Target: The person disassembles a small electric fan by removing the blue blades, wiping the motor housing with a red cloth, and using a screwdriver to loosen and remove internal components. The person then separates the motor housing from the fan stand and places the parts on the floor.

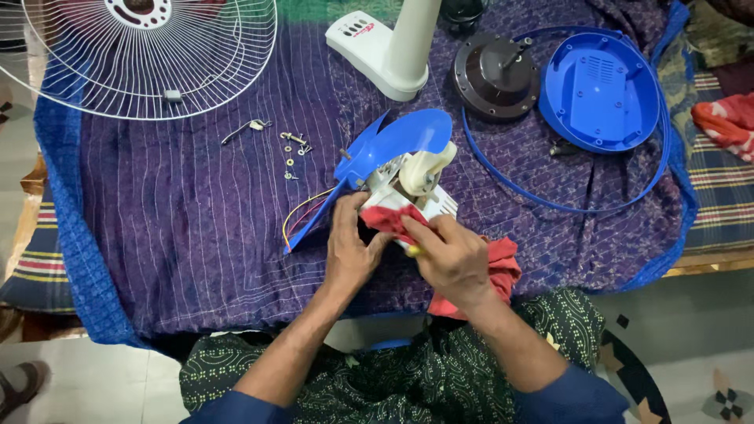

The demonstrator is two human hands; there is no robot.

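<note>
Nearest the person, the right hand is clenched over a red cloth, pressing part of it onto the white end of a fan motor assembly; a sliver of yellow shows under the fingers, perhaps a tool handle, though that cannot be told for sure. The left hand grips the assembly's near left side, fingers curled against it to steady it. The assembly sits on the purple quilt, near the middle of the scene, just beyond the person's lap. It looks half-stripped: a blue housing tilts up over a cream-coloured gear part and white metal fins, and thin red and yellow wires trail out to the left. The likely risks are that the cloth snags those loose wires and tugs them from their joints, or that the tilted piece rolls off the soft quilt under a hard rub. Farther left, small screws and washers lie loose on the fabric, easily scattered by a shifted quilt. Farther still lie the wire guard, the white stand base, a round dark motor part and a blue back cover.
</note>
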